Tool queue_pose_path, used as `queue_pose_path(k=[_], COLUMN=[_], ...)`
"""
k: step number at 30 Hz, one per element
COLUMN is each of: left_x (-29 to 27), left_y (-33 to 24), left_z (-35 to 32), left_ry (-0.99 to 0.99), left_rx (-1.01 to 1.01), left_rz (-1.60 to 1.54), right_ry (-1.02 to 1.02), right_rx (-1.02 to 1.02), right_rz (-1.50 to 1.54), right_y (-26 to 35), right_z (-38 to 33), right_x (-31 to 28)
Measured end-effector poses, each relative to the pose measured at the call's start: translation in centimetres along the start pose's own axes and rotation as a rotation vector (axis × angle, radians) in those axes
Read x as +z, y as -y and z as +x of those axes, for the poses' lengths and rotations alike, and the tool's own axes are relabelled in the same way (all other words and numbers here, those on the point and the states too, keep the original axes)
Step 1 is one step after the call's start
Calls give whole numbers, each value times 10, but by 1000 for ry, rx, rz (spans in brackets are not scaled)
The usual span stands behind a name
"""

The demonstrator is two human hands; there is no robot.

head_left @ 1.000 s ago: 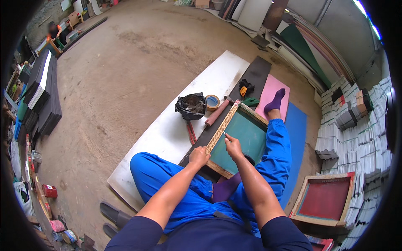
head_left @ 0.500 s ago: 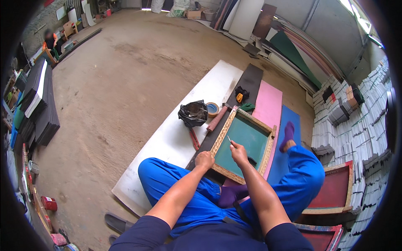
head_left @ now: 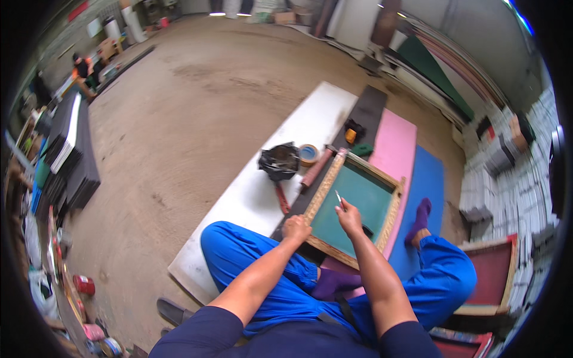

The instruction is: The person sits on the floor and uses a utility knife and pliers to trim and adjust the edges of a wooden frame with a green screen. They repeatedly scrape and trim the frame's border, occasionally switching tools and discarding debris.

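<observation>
Wide brown floor (head_left: pixel 173 149) stretched from the dark stacked sheets (head_left: pixel 74 161) at left to the white board's (head_left: pixel 310 113) left edge. Our left hand (head_left: pixel 296 228) curled over the near left edge of the wooden frame (head_left: pixel 324 188), which lay near us over the black board (head_left: pixel 371 113). Our right hand (head_left: pixel 350 218) pinched a thin tool (head_left: pixel 338 196) above the green panel (head_left: pixel 371 188), within the frame's edges. Farther right, we had the blue board (head_left: pixel 427 185).

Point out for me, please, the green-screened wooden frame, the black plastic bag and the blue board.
Green-screened wooden frame (head_left: pixel 325 186): head view, on its left rail.
Black plastic bag (head_left: pixel 279 169): head view, on its near side.
Blue board (head_left: pixel 426 186): head view, on its upper surface.
</observation>
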State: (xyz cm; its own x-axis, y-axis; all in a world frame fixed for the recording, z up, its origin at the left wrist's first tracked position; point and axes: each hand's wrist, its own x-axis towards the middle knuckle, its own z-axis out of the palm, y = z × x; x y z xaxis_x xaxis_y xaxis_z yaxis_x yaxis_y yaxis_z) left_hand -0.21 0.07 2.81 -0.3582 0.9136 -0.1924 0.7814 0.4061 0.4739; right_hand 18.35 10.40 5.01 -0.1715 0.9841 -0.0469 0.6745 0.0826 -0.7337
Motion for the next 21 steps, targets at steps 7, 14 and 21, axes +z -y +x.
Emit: queue_pose_path(k=[7, 14, 21], left_x=[7, 3, 8], left_y=[-8, -26, -15], left_z=[11, 44, 54], left_ry=[-72, 31, 0], left_rx=[-8, 49, 84], left_rz=[99, 107, 118], right_ry=[-49, -408, -311], right_rx=[284, 247, 380], right_rz=[-201, -459, -369], right_y=[1, -110, -141], right_z=[-10, -21, -26], right_x=[-48, -84, -94])
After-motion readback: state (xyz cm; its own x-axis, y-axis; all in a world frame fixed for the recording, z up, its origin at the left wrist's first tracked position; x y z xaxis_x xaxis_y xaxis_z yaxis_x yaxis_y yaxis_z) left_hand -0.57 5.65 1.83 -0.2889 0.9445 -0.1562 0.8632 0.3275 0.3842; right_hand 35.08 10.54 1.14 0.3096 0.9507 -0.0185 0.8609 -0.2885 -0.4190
